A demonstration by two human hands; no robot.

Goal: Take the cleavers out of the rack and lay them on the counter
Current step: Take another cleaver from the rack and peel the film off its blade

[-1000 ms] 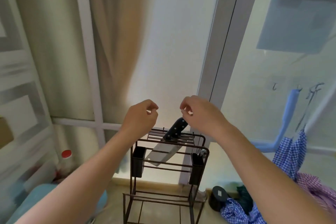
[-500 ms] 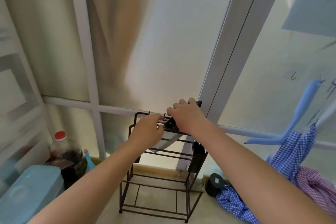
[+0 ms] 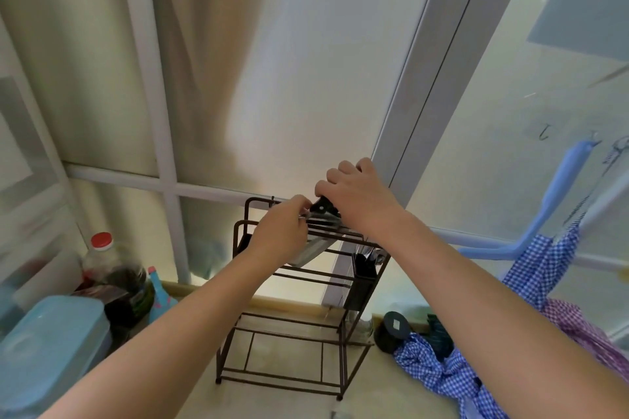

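Note:
A dark wire rack (image 3: 289, 343) stands on the beige counter (image 3: 258, 398) against the frosted window. One cleaver (image 3: 311, 248) sits tilted in the rack's top slots, its steel blade showing below the bars and its black handle sticking up. My right hand (image 3: 357, 197) is closed over that handle. My left hand (image 3: 280, 231) pinches the top of the rack beside the blade's spine; what exactly its fingers hold is hidden. A black cutlery holder (image 3: 364, 274) hangs on the rack's right side.
A light blue plastic box (image 3: 44, 350) and a red-capped bottle (image 3: 112, 269) stand at the left. A black round object (image 3: 394, 330) and blue checked cloth (image 3: 439, 371) lie right of the rack. A light blue hanger (image 3: 551, 211) and more checked cloth hang at far right.
Both hands came down from above the rack onto its top. The right hand closed on the cleaver handle and the left settled beside the blade. The view tilted lower.

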